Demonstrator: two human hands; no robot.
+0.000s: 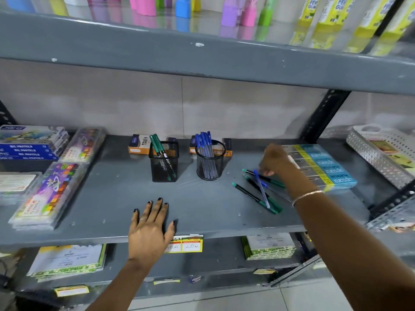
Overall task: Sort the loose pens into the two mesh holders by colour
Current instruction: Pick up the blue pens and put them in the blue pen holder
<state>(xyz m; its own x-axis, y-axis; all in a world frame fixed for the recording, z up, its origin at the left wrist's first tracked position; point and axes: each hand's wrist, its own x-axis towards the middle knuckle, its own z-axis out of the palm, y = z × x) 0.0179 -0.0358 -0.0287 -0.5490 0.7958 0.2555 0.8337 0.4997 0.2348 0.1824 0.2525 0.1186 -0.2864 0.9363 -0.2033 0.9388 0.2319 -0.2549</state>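
On a grey shelf, the left hand is lying flat, fingers spread, holding nothing, while the right hand is curling over the loose pens at right; whether it is gripping one is unclear. Green pens are standing in the square holder, blue in the round holder beside it; because the blue pen is lying across green ones, lifting one is likely risking dragging or rolling others.

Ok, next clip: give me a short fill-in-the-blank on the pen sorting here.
1. The square mesh holder holds ____ pens.
2. The round mesh holder holds ____ pens.
3. The loose pens lie beside the ____ hand.
4. The left hand rests ____ on the shelf.

Missing words: green; blue; right; flat
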